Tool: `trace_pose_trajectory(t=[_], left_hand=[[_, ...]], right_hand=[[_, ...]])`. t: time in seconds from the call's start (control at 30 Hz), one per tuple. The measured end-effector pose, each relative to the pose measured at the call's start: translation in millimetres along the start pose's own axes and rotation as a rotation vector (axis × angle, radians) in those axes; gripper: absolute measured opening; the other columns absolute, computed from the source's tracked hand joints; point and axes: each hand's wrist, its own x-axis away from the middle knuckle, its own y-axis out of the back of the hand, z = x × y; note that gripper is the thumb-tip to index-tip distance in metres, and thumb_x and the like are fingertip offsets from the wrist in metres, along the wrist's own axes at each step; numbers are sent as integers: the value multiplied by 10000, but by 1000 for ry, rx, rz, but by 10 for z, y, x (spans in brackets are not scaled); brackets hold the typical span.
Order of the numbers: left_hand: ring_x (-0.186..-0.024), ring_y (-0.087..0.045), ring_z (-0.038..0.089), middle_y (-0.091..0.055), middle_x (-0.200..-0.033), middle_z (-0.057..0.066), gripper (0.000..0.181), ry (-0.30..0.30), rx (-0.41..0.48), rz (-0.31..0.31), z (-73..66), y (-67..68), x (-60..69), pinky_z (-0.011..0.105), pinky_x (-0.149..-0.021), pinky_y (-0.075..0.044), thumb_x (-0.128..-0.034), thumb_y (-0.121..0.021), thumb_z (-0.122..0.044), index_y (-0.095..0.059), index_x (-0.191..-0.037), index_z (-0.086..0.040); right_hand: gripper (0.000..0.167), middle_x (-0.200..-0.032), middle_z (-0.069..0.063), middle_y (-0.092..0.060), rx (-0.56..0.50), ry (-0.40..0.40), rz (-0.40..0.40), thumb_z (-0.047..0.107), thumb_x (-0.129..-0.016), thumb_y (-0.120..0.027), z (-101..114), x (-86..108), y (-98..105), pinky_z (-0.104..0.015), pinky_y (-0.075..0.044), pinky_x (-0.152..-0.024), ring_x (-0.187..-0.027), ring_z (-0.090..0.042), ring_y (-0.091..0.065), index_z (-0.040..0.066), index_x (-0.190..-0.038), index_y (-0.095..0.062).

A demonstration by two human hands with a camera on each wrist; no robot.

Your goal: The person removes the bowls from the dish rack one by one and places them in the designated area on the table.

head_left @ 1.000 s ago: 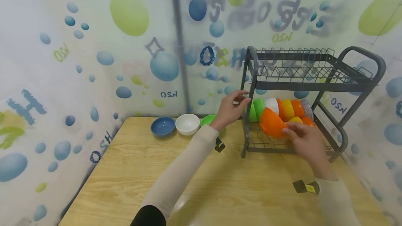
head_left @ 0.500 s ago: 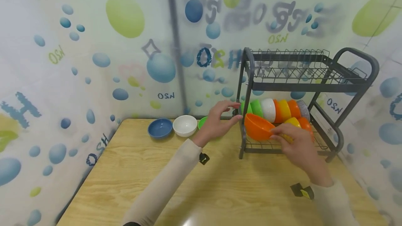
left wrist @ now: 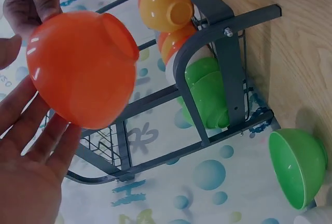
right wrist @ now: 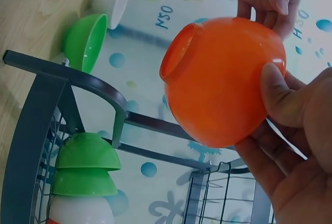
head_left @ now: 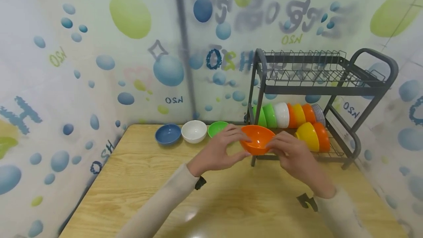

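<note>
The orange bowl looks smooth, glossy plastic, the rack matt metal, the table faintly shiny grained wood.

a glossy orange bowl is held mouth-up before the rack.

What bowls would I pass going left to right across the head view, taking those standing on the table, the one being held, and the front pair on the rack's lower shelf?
Blue bowl, white bowl, green bowl, orange bowl held by the right hand, yellow bowl, second orange bowl.
</note>
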Motion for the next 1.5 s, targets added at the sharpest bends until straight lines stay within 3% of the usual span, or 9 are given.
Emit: trace_pose_trajectory(t=[0.23,0.43,0.53,0.67,0.8,1.0,1.23,1.37,1.5], left_hand=[[-1093,-628,113,-731,-1113,-38,170,-52,-77,101,-109,61,133,278,-1083,-487,-941,-758,-184,-745,-1104,-138],[-954,-653,88,-727,-982,-43,56,-108,-106,90,-148,76,204,234,-1003,-524,-940,-755,-122,-755,-995,-132],[-951,-654,89,-734,-992,-39,58,-115,-117,78,-131,88,228,232,-978,-530,-936,-756,-109,-760,-989,-130],[-983,-661,106,-741,-1034,-22,89,-95,-92,74,-96,117,251,243,-981,-537,-924,-756,-64,-757,-992,-121],[-963,-666,127,-744,-1020,-5,113,-78,-85,58,-54,141,277,268,-964,-548,-906,-759,-23,-752,-985,-104],[-951,-657,156,-759,-1036,3,122,-25,-136,6,58,191,356,300,-922,-567,-891,-773,-15,-759,-979,-98],[-967,-659,162,-758,-1009,-12,143,27,-203,-38,235,259,468,328,-901,-578,-893,-761,-8,-762,-997,-107],[-982,-673,190,-766,-1015,18,126,66,-246,-67,343,295,593,365,-906,-581,-887,-772,-23,-764,-981,-106],[-973,-673,196,-770,-1036,33,132,140,-297,-84,468,349,787,370,-884,-592,-871,-788,-28,-770,-975,-108]], right_hand=[[332,-955,58,-712,-11,66,62,-142,-730,-828,68,1,-101,-65,-480,-888,-890,-83,-591,122,-919,-764],[279,-995,78,-733,-46,79,90,-47,-755,-855,91,12,-179,-79,-480,-921,-921,-79,-590,145,-941,-776],[97,-1032,46,-752,-63,75,98,196,-913,-761,80,9,-202,-85,-474,-948,-953,-93,-613,140,-988,-785],[391,-1078,27,-756,-109,67,102,440,-1002,-539,61,-11,-236,-93,-480,-932,-982,-101,-623,141,-1054,-785],[235,-1142,9,-739,-171,38,94,282,-958,-698,28,-38,-276,-83,-477,-957,-1041,-135,-640,129,-1122,-769],[435,-1255,-51,-717,-160,-60,49,-2,-812,-843,-23,-92,-292,-76,-401,-1072,-1170,-210,-644,110,-1218,-733],[467,-1313,-104,-695,-135,-223,-50,44,-870,-809,-141,-207,-289,-251,-506,-1061,-1192,-278,-666,40,-1312,-660],[495,-1361,-157,-654,-214,-361,-92,57,-903,-781,-230,-287,-295,-426,-553,-978,-1176,-350,-672,-1,-1359,-600],[533,-1435,-167,-595,-290,-488,-85,115,-958,-731,-314,-359,-297,-479,-516,-1034,-1239,-378,-627,27,-1442,-527]])
